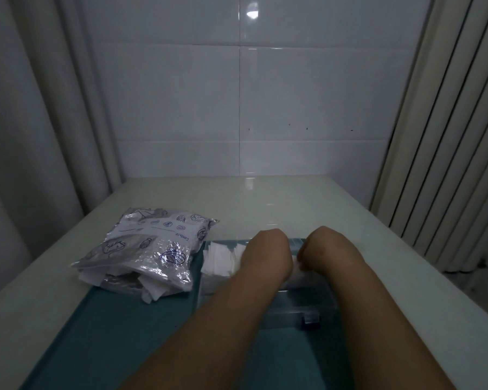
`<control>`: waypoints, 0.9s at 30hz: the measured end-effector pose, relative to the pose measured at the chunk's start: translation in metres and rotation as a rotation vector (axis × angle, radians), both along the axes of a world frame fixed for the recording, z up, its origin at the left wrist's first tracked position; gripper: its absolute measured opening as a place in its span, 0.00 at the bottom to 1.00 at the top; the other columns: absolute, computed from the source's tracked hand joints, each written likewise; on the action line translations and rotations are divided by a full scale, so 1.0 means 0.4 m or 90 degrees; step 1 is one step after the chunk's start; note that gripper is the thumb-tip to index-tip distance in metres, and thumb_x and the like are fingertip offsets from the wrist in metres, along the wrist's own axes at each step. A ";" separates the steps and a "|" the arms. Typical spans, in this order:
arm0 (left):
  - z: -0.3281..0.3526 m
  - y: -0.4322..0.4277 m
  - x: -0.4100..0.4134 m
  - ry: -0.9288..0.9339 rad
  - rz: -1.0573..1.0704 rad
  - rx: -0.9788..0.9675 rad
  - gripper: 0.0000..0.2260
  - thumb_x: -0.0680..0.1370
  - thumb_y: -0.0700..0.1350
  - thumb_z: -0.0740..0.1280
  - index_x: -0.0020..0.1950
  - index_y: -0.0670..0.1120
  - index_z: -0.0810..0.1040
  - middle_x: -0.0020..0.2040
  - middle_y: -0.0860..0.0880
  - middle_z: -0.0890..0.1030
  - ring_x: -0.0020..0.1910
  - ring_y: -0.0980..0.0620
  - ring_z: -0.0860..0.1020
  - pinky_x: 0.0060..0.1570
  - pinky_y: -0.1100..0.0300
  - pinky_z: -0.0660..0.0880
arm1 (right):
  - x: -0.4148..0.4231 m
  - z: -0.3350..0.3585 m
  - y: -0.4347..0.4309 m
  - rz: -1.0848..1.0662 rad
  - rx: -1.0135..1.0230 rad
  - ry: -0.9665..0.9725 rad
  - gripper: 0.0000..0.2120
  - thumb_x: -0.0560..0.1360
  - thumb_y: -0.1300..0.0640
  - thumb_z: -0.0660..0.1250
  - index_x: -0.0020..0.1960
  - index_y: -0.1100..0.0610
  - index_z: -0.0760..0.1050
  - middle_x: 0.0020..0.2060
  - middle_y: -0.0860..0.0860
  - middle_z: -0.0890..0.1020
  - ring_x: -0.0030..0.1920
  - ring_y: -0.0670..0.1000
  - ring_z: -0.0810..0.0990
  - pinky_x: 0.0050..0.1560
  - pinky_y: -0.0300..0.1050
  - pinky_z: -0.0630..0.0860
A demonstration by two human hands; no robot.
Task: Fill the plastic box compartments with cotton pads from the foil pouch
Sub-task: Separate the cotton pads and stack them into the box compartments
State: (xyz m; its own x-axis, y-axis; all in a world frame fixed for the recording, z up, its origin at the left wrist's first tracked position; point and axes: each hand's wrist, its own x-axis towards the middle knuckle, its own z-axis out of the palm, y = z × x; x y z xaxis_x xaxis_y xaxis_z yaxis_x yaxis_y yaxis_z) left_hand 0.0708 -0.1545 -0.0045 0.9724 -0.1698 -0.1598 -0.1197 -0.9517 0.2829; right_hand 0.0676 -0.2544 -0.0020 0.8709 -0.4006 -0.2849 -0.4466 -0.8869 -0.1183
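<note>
Fingers of both our hands curl down out of sight behind the wrists, so we cannot tell their spread or what they grip. Our left hand (268, 249) and right hand (321, 246) sit over the clear plastic box (302, 305), hiding its middle. White cotton pads (220, 257) fill its left compartment. Beside it the foil pouch (150, 249) lies open on the teal mat (110, 333), pads spilling out.

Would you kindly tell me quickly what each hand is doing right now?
Left hand: down in the plastic box on the cotton pads; grip cannot be told.
Right hand: curled over the box; grip cannot be told.
</note>
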 end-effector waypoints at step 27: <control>0.046 0.438 -0.142 -0.278 0.105 -0.454 0.05 0.73 0.46 0.72 0.39 0.55 0.80 0.39 0.58 0.82 0.42 0.61 0.79 0.41 0.65 0.73 | -0.138 0.053 0.278 0.294 0.274 -0.378 0.06 0.76 0.51 0.68 0.51 0.49 0.81 0.48 0.46 0.83 0.46 0.46 0.78 0.50 0.42 0.75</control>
